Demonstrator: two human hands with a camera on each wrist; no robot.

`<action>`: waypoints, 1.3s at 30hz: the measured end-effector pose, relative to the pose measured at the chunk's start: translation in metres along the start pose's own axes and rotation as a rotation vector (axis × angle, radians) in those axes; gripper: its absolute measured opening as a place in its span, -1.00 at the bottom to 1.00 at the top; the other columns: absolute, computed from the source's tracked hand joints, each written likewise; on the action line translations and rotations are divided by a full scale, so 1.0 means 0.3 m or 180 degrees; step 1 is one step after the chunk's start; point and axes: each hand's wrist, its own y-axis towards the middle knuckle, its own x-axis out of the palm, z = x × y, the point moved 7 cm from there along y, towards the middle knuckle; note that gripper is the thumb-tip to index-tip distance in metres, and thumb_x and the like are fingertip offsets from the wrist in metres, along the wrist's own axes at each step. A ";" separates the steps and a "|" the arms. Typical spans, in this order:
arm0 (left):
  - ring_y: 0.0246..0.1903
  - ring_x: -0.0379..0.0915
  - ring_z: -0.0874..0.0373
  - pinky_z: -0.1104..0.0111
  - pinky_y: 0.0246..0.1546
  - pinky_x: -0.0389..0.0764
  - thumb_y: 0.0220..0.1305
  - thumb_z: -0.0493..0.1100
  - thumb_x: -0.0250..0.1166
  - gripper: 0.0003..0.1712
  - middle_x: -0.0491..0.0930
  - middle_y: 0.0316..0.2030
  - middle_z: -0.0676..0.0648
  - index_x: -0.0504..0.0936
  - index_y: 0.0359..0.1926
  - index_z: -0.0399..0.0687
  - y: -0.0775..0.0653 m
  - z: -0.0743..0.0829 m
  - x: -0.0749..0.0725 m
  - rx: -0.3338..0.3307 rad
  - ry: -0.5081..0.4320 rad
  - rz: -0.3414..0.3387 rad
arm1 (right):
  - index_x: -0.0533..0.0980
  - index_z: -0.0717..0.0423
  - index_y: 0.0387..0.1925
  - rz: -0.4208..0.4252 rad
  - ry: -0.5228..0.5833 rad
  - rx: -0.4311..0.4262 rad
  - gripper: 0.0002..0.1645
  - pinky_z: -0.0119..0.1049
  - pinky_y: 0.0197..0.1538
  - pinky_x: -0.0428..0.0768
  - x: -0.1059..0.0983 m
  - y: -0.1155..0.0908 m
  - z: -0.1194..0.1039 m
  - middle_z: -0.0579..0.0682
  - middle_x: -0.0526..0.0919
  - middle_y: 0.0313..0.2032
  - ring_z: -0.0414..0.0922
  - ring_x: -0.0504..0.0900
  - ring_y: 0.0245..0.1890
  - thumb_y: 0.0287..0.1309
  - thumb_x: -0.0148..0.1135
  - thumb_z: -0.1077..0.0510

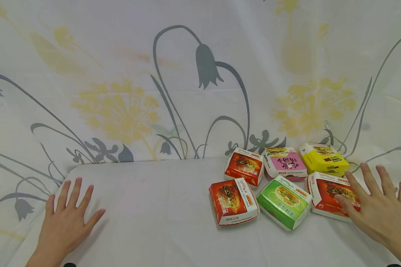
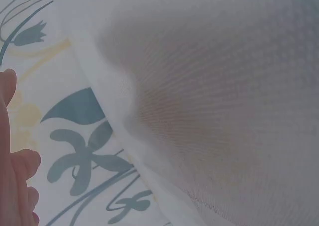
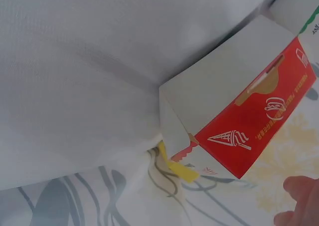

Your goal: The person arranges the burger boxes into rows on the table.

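Observation:
My left hand (image 1: 65, 222) is spread flat over the left part of the white table, with nothing in its grasp. Its fingers (image 2: 22, 166) show at the left edge of the left wrist view. On the right, my right hand (image 1: 382, 213) has its fingers spread and partly covers a red burger box (image 1: 332, 194). In the right wrist view that red-and-white box (image 3: 264, 106) stands apart from the fingertips (image 3: 301, 196). A green burger box (image 1: 284, 202) lies just left of it, and a yellow box (image 1: 324, 159) sits behind.
A pink box (image 1: 285, 163) stands between the yellow box and a smaller-looking red box (image 1: 244, 167) at the back. Another red box (image 1: 234, 202) lies in front, tilted slightly. Behind the white tabletop (image 1: 147, 207) hangs a flower-patterned cloth (image 1: 120, 55).

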 end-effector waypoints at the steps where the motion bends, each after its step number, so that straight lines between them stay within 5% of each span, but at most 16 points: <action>1: 0.52 -0.52 -0.15 -0.28 0.35 -0.35 0.23 0.35 0.23 -0.06 -0.17 0.54 -0.29 0.31 0.38 -0.21 -0.001 0.000 0.002 -0.0003 -0.0005 -0.0015 | -0.23 0.07 0.57 0.0014 0.0020 -0.0015 0.20 0.33 0.31 -0.61 0.000 0.000 -0.001 0.24 -0.48 0.52 0.18 -0.63 0.47 0.23 -0.02 -0.50; 9: 0.49 -0.37 -0.27 -0.22 0.38 -0.46 0.28 0.36 0.17 -0.09 -0.05 0.50 -0.36 0.39 0.34 -0.27 -0.008 0.012 0.029 -0.0022 0.0031 -0.0271 | -0.05 0.17 0.54 0.0172 0.0339 -0.0156 0.04 0.24 0.39 -0.49 -0.005 -0.007 -0.018 0.39 -0.19 0.50 0.24 -0.45 0.51 0.34 0.02 -0.35; 17: 0.38 0.01 -0.29 -0.26 0.32 -0.11 0.31 0.26 0.21 -0.22 0.29 0.35 -0.38 0.50 0.28 -0.27 0.000 0.035 0.017 0.0061 -0.0099 -0.0198 | 0.22 0.38 0.40 0.0373 0.0609 -0.0321 -0.17 0.02 0.48 -0.40 -0.025 -0.002 -0.041 0.44 0.11 0.42 0.31 -0.16 0.48 0.41 0.03 -0.18; 30: 0.15 0.40 -0.26 -0.16 0.13 0.31 0.32 0.00 0.27 -0.50 0.54 0.16 -0.32 0.62 0.15 -0.23 0.020 0.117 -0.006 0.0139 -0.0683 0.0177 | 0.34 0.25 0.38 0.0374 0.1664 -0.0228 -0.38 0.48 0.28 0.02 -0.042 0.027 -0.111 0.42 0.30 0.34 0.47 0.20 0.25 0.40 0.14 0.06; 36: 0.07 0.50 -0.23 -0.07 0.07 0.43 0.28 -0.06 0.32 -0.56 0.61 0.10 -0.26 0.66 0.10 -0.22 0.024 0.150 -0.006 0.0154 -0.0886 0.0247 | 0.44 0.25 0.29 0.0208 0.1951 -0.0211 -0.45 0.50 0.13 0.20 -0.055 0.040 -0.158 0.40 0.38 0.29 0.45 0.28 0.21 0.37 0.21 0.09; 39: 0.07 0.51 -0.22 -0.11 0.03 0.48 0.31 -0.04 0.31 -0.58 0.62 0.10 -0.22 0.67 0.10 -0.17 0.025 0.166 0.005 0.0093 -0.1005 0.0170 | 0.51 0.25 0.22 0.0159 0.2009 -0.0192 -0.51 -0.07 0.11 0.56 -0.062 0.046 -0.180 0.38 0.43 0.25 0.42 0.39 0.17 0.34 0.25 0.10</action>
